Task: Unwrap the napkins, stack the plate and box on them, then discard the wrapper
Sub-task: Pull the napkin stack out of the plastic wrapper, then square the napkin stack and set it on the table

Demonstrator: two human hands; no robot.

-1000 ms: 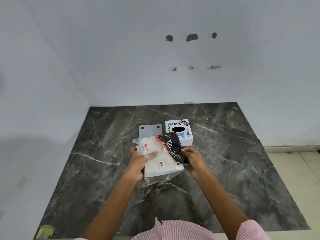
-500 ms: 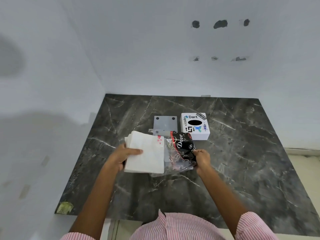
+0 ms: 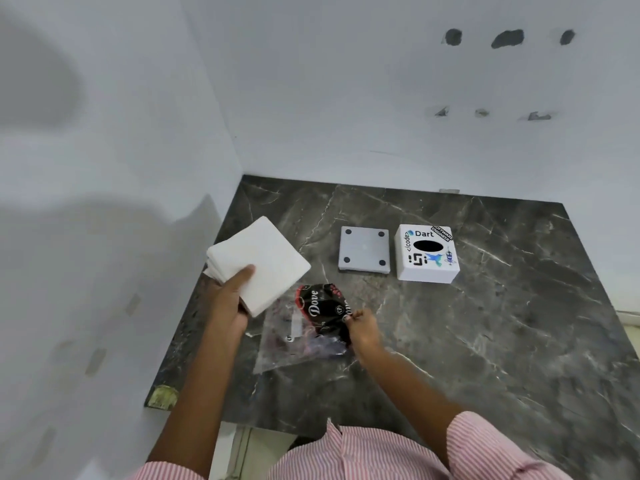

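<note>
My left hand [image 3: 227,301] grips a stack of white napkins [image 3: 263,261], held bare and above the left part of the dark marble table [image 3: 485,334]. My right hand [image 3: 363,329] pinches the empty clear wrapper [image 3: 311,323] with its black Dove label, just right of and below the napkins. A grey square plate [image 3: 364,249] with a dark dot in each corner lies flat further back. Right beside it stands a white box [image 3: 427,253] with stickers and a black oval opening on top.
White walls close off the table at the back and on the left. The table's left front corner [image 3: 161,396] is chipped and yellowish. A strip of pale floor shows past the right edge [image 3: 630,318].
The napkins came fully out of the wrapper. My left hand carried them up and to the left, while my right hand kept the emptied wrapper. The camera view swung left.
</note>
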